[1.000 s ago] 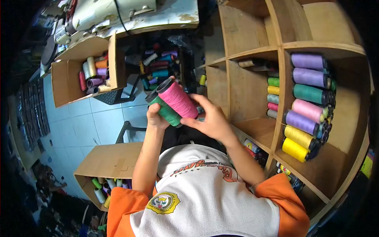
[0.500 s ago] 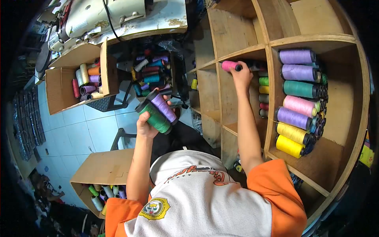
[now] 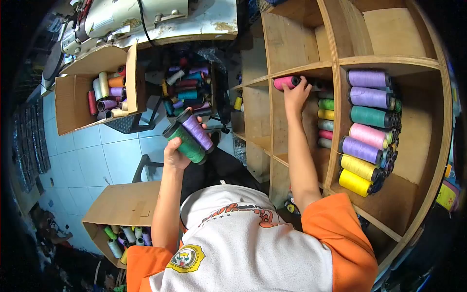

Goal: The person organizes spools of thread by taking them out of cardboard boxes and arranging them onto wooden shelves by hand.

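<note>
My left hand (image 3: 176,153) is closed around two large thread spools side by side, a dark green thread spool (image 3: 189,143) and a purple thread spool (image 3: 197,131), held over my lap. My right hand (image 3: 296,95) reaches into a middle compartment of the wooden shelf (image 3: 336,121), its fingers at the dark end of a pink thread spool (image 3: 284,83). That spool lies on its side near the top of the compartment. Beside it, further in, lies a column of spools, among them a green spool (image 3: 326,104) and a red spool (image 3: 325,134), partly hidden by my arm and a divider.
The right-hand compartment holds stacked spools, including a teal spool (image 3: 368,116) and a yellow spool (image 3: 357,182). Cardboard boxes of spools stand at the upper left (image 3: 73,104) and lower left (image 3: 121,204). Another spool container (image 3: 189,92) sits under the sewing machine table (image 3: 209,29).
My right hand has moved slightly deeper into the compartment with the pink spool, which now lies more level. My left hand still holds the green and purple spools, slightly lower.
</note>
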{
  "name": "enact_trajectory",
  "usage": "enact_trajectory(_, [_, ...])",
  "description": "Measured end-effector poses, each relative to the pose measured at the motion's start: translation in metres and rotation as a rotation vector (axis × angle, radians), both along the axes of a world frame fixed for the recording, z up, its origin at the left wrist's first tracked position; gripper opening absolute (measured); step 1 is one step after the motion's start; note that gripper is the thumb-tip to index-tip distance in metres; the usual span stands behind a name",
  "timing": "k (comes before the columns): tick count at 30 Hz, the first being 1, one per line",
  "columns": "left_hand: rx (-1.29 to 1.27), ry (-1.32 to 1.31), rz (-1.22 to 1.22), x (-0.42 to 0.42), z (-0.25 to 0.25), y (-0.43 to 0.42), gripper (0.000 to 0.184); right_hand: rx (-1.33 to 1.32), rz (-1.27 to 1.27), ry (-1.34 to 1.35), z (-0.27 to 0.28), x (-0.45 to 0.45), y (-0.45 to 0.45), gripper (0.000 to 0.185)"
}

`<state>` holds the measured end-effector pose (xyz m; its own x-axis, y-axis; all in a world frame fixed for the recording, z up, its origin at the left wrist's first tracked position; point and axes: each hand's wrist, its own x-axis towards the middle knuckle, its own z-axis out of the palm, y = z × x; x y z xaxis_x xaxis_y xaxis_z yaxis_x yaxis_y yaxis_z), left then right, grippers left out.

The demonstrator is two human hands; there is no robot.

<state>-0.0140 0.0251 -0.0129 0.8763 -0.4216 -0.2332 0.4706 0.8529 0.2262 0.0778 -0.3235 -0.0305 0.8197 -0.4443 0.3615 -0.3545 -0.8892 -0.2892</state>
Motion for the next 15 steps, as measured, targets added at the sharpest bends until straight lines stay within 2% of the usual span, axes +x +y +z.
enact_trajectory(2, [-0.014,-0.015,-0.028,0.001,-0.001,-0.004,0.089,0.046,0.091,-0.039,0.020,-0.019,0.022,0.045])
enact_trajectory(3, [-0.027,-0.017,-0.040,0.002,0.000,-0.009,0.089,0.267,0.191,0.062,0.020,-0.031,0.026,0.043])
enact_trajectory(6, [-0.015,-0.033,-0.084,0.005,0.003,-0.026,0.086,1.312,0.288,0.582,0.054,-0.076,0.089,0.043])
enact_trajectory(7, [-0.020,-0.018,-0.095,0.004,0.002,-0.033,0.085,1.490,0.273,0.629,0.057,-0.095,0.105,0.047])
enact_trajectory(9, [-0.111,-0.049,-0.167,0.005,0.000,-0.045,0.083,1.665,0.283,0.673,0.055,-0.117,0.125,0.051])
enact_trajectory(11, [-0.109,-0.045,-0.225,0.006,0.002,-0.051,0.085,1.717,0.271,0.491,0.050,-0.129,0.127,0.049])
enact_trajectory(15, [-0.095,-0.068,-0.254,0.006,-0.011,-0.059,0.086,1.836,0.008,0.304,0.052,-0.145,0.082,0.036])
